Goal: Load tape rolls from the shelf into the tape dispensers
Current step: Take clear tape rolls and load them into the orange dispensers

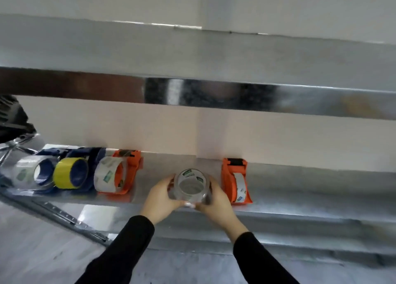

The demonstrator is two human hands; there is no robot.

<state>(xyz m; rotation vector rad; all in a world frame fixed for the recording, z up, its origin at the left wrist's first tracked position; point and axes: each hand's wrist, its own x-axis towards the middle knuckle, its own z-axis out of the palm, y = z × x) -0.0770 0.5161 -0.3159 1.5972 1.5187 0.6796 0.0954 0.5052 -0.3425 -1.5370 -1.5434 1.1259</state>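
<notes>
Nothing here reads cleanly. The clear tape roll held between the two hands carries printed wording and small green marks around its inner core, but the letters are blurred and seen at an angle, so no word comes through. The clear roll in the orange dispenser on the left shows small green label patches, too soft to read. The leftmost clear roll bears a similar green patch, also unreadable. The white tape in the orange dispenser on the right has faint small marks, illegible as well.
</notes>
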